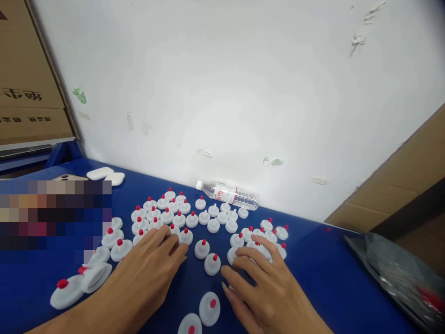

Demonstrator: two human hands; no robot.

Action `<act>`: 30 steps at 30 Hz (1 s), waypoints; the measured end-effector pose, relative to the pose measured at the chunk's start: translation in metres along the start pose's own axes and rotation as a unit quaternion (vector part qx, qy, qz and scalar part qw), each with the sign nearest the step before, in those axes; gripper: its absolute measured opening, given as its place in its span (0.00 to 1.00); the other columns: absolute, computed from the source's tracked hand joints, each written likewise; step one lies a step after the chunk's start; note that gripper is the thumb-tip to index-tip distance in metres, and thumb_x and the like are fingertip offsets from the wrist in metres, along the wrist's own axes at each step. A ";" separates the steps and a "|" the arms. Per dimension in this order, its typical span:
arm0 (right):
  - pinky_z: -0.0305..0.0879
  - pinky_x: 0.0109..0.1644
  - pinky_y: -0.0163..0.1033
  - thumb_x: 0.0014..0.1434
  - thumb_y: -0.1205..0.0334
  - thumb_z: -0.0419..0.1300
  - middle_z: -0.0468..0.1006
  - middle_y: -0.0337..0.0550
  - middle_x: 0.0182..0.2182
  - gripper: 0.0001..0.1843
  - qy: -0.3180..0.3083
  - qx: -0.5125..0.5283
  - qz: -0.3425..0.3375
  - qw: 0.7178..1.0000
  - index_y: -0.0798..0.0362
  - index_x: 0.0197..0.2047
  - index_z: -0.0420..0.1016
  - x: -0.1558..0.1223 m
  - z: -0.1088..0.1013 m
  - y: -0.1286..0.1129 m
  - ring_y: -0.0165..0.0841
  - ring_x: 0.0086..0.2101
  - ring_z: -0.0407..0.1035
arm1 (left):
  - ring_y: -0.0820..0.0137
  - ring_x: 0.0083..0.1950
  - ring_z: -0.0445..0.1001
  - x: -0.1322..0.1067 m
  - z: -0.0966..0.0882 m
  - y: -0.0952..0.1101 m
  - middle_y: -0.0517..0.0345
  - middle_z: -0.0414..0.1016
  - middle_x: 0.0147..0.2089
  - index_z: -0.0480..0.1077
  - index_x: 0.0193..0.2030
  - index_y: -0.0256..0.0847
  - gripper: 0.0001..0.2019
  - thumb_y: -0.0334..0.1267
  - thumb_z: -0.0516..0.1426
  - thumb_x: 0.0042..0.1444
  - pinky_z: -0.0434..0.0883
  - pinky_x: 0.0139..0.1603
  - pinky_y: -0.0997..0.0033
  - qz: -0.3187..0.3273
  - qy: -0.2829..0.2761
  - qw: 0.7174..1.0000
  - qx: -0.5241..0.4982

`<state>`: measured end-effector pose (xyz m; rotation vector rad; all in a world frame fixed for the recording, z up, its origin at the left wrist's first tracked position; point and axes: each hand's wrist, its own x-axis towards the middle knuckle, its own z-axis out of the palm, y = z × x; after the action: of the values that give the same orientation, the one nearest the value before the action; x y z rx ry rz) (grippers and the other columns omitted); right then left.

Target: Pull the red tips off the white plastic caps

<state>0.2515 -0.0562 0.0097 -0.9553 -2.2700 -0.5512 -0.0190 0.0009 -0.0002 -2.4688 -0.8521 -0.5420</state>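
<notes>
Many white caps (pixel 212 265) lie on the table (pixel 313 264).
Probably light and stiff; better to hold by edges. Right hand (pixel 266 280) has fingers apart; whether left hand (pixel 155 262) grips, I cannot tell.

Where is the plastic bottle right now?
In the head view, the plastic bottle lies on its side near the picture's middle, neck pointing left, at the blue table's far edge along the white wall, just behind the white caps.
</notes>
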 end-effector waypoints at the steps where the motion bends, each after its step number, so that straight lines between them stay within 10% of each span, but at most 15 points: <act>1: 0.54 0.77 0.45 0.75 0.66 0.57 0.82 0.36 0.39 0.10 0.010 0.005 0.008 1.000 0.50 0.50 0.81 0.001 -0.002 0.000 0.31 0.46 0.79 | 0.55 0.40 0.82 0.001 0.000 0.001 0.53 0.87 0.40 0.80 0.39 0.42 0.19 0.16 0.55 0.51 0.79 0.41 0.55 0.004 0.009 1.000 -0.001; 6: 0.58 0.74 0.44 0.74 0.68 0.58 0.85 0.35 0.44 0.10 0.044 -0.015 0.059 0.997 0.49 0.51 0.81 0.004 -0.009 0.004 0.32 0.51 0.80 | 0.56 0.45 0.82 0.000 0.000 0.002 0.56 0.87 0.42 0.79 0.46 0.42 0.22 0.16 0.53 0.55 0.80 0.51 0.53 0.010 0.033 0.999 -0.038; 15: 0.68 0.70 0.69 0.82 0.52 0.52 0.84 0.44 0.61 0.20 -0.101 -0.060 0.152 0.981 0.43 0.67 0.78 0.006 0.010 0.024 0.50 0.64 0.76 | 0.60 0.50 0.78 0.009 -0.005 -0.006 0.56 0.84 0.47 0.76 0.55 0.42 0.27 0.12 0.50 0.60 0.78 0.53 0.61 0.006 0.076 0.979 -0.190; 21: 0.72 0.66 0.63 0.80 0.59 0.56 0.88 0.41 0.44 0.13 -0.106 -0.029 0.119 0.987 0.48 0.55 0.83 0.037 0.025 0.039 0.44 0.50 0.84 | 0.64 0.45 0.76 0.017 -0.002 -0.013 0.57 0.83 0.44 0.74 0.57 0.42 0.17 0.19 0.52 0.73 0.78 0.47 0.66 -0.003 0.142 0.958 -0.248; 30: 0.73 0.45 0.37 0.82 0.61 0.53 0.85 0.38 0.44 0.10 0.021 0.035 0.004 0.999 0.49 0.49 0.75 0.054 0.004 0.013 0.30 0.41 0.80 | 0.67 0.47 0.76 0.020 -0.014 -0.019 0.55 0.84 0.47 0.75 0.60 0.39 0.17 0.19 0.53 0.75 0.76 0.51 0.68 0.000 0.213 0.944 -0.251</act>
<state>0.2296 -0.0185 0.0452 -0.9094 -2.2322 -0.4809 -0.0197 0.0160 0.0275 -2.6188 -0.5858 -1.3803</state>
